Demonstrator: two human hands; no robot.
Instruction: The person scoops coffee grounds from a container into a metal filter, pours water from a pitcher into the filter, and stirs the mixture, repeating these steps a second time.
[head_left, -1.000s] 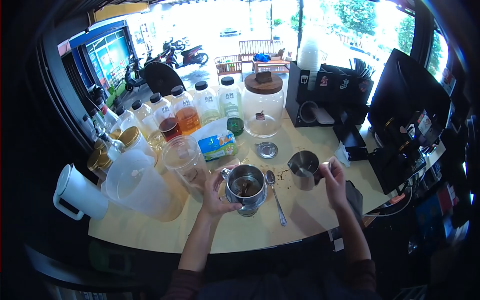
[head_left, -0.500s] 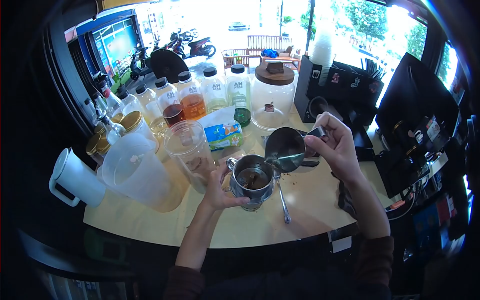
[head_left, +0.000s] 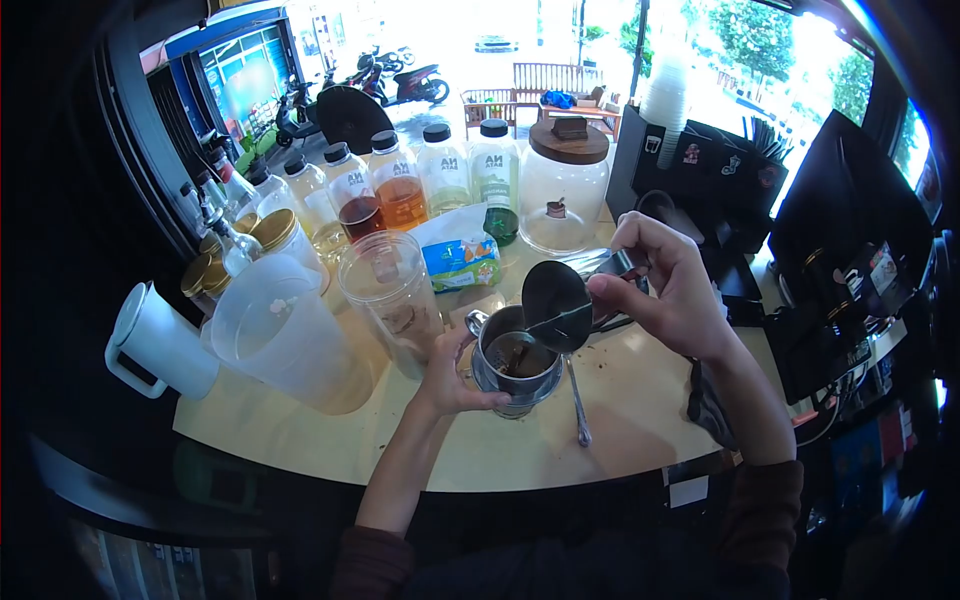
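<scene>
My left hand (head_left: 447, 380) is wrapped round the side of a metal phin coffee filter (head_left: 530, 386), its thumb lying along the front. The filter sits on top of a glass (head_left: 516, 410) and has dark, wet coffee inside. Over the filter's right rim, my right hand (head_left: 665, 285) grips the handle of a steel pitcher (head_left: 552, 295). The pitcher is tipped steeply to the left, its lip above the filter's opening, with liquid visible inside it. A metal spoon (head_left: 580, 408) lies on the counter just right of the glass.
Left of the hands stand a clear lidded-style jar (head_left: 390, 300), a large frosted pitcher (head_left: 290, 330) and a white jug (head_left: 165, 340). Behind are a tissue pack (head_left: 463, 265), several bottles (head_left: 403, 200) and a wood-lidded jar (head_left: 563, 205). A dark cloth (head_left: 707, 408) lies at right.
The steel pitcher has tipped further and moved left over the filter. My left hand keeps its hold on the filter. The whole view has shifted slightly.
</scene>
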